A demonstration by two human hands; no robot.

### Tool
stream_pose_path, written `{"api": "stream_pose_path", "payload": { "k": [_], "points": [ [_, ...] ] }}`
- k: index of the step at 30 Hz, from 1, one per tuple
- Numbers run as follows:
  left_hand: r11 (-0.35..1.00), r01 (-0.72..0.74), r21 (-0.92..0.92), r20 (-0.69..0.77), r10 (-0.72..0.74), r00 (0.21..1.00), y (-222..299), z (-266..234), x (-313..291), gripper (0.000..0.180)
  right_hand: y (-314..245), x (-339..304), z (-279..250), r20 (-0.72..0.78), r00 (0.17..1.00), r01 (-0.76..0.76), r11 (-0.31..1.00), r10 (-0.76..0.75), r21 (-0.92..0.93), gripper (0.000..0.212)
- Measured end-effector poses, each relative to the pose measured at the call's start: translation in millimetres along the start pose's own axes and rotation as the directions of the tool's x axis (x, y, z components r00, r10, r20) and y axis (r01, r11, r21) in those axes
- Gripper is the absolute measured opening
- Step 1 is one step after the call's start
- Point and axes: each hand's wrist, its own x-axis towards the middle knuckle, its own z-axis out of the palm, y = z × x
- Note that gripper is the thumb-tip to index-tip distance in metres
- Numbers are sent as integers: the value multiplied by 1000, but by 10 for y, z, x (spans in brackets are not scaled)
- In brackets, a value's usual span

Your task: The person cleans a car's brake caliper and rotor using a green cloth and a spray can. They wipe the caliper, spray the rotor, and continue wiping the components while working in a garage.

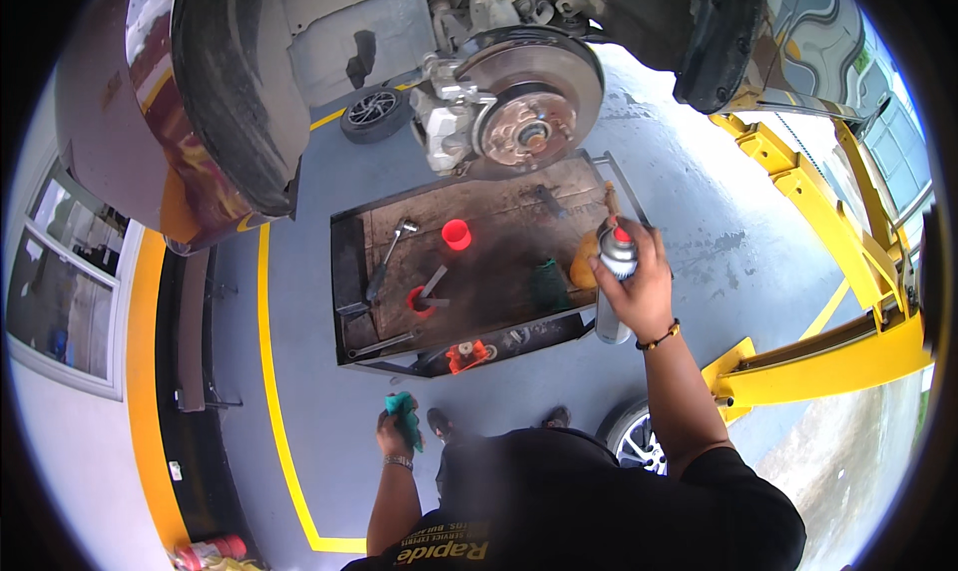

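Observation:
My right hand (647,289) is wrapped round a silver aerosol spray can (612,319) with a red top, held upright over the right end of a tool cart (404,197). Low on the left, my left hand (390,437) grips a bunched green cloth (404,416), short of the cart's near edge. Beyond the cart hangs a bare brake disc (589,87) with a rusty hub (529,127). A grey brake caliper (439,122) sits at the disc's left side. Neither hand touches the brake parts.
On the cart are a ratchet (384,267), a red cup (456,235), another red cup (421,301) holding tools, and a dark green cloth (549,284). Yellow lift arms (828,366) stand at right. One wheel (374,112) lies beyond the cart; another (639,441) lies near my right side.

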Motion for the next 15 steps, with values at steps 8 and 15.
{"api": "stream_pose_path", "payload": {
  "k": [8,15],
  "points": [
    [982,91,166,-138,-68,988,724,-197,948,58,-423,-1168,1583,246,958,-192,965,145,179,83],
    [348,24,937,-107,224,969,1080,-294,1471,94,-688,-599,2370,-153,961,-229,973,229,20,85]
  ]
}}
